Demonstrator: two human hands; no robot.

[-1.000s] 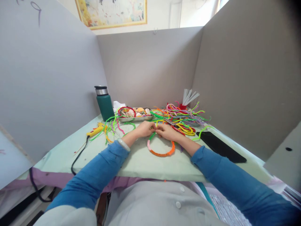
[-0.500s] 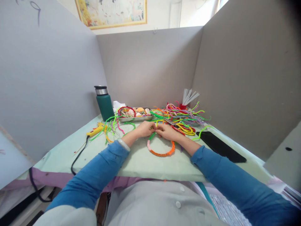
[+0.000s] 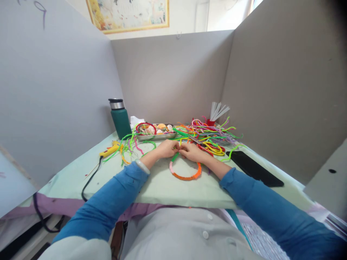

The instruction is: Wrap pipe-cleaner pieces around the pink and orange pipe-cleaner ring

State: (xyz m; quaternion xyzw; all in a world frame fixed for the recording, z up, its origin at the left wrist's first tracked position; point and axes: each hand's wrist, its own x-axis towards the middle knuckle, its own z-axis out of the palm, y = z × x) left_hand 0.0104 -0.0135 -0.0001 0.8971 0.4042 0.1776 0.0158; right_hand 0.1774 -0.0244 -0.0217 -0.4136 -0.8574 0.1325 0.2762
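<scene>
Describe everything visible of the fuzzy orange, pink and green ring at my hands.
The fuzzy ring looks wrapped in pipe-cleaner material: orange along the near and right side, pale pink at left, green beyond the pink. It seems to lie nearly flat on the pale green cloth. The left hand and right hand appear to pinch its far part, hiding whether it closes.

Around the ring [image 3: 187,178], open desk [image 3: 187,195] is leaving a passage at six o'clock; a pile of fuzzy stems [image 3: 200,126] is blocking one, a black slab [image 3: 253,168] three, a metal tray [image 3: 156,137] eleven, a green bottle [image 3: 121,122] ten.
</scene>
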